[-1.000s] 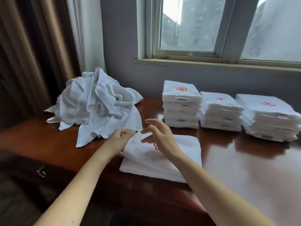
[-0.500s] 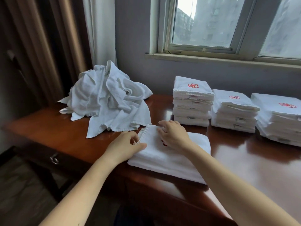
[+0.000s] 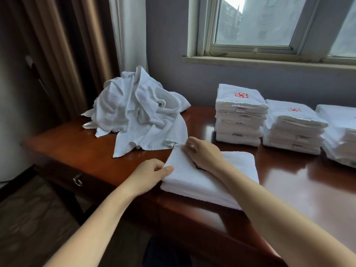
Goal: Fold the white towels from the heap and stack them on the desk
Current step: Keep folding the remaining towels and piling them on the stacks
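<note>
Step in hand, as I'm reading it: squaring up the left edge of the folded towel (image 3: 238, 164), which is lying front-middle on the surface (image 3: 308, 189).

Left hand (image 3: 152, 173) is pinching the near-left corner, thumb on top. Right hand (image 3: 204, 154) is curled, pinching the far-left corner.

Doing it well:
- Keep both corners taut.
- Line up the layer edges.
- Press flat before lifting, so the layers aren't sliding.

Counting:
- One heap (image 3: 138, 116), back left.
- One towel being worked.
- Three stacks: left stack (image 3: 240, 116), middle stack (image 3: 292, 130), right stack (image 3: 341, 132), which is partly cut off.
- Towels per stack: layers too blurred to count.
</note>
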Demonstrator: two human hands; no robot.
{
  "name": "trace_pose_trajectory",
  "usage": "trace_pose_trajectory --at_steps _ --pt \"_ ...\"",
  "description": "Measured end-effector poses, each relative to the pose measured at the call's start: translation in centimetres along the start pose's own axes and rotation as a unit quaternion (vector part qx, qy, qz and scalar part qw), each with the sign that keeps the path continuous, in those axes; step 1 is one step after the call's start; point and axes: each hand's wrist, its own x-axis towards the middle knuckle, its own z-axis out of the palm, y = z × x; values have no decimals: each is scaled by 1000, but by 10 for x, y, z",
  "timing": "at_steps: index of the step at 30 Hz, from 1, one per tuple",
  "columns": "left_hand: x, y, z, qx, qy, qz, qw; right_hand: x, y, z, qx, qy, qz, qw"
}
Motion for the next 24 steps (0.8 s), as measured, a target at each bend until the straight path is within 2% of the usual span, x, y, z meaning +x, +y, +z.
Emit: trace_pose_trajectory --at_steps 5,7,9,12,14,16,19,21,24 --pt "6 10 0 88 24 -7 996 2 1 2 -39 -6 45 998" --pt "9 20 -2 158 23 -5 987 -1 1 -5 -27 -11 45 999" --pt "18 33 0 205 27 50 977 -6 5 -19 -13 -16 52 998" --pt "35 61 22 184 38 142 972 -21 13 -45 -33 -27 82 996" --pt "45 73 44 198 11 157 967 -37 16 -57 -71 -53 98 991" --pt "54 71 63 284 -20 158 946 -57 19 -59 -109 -87 114 984" --pt "56 51 73 395 -28 101 913 -85 23 -45 -137 -121 149 972" --pt "56 40 70 390 -22 70 918 -97 24 -36 -121 -108 176 971" --pt "56 34 64 353 -47 72 932 -101 30 -31 -113 -92 176 974"
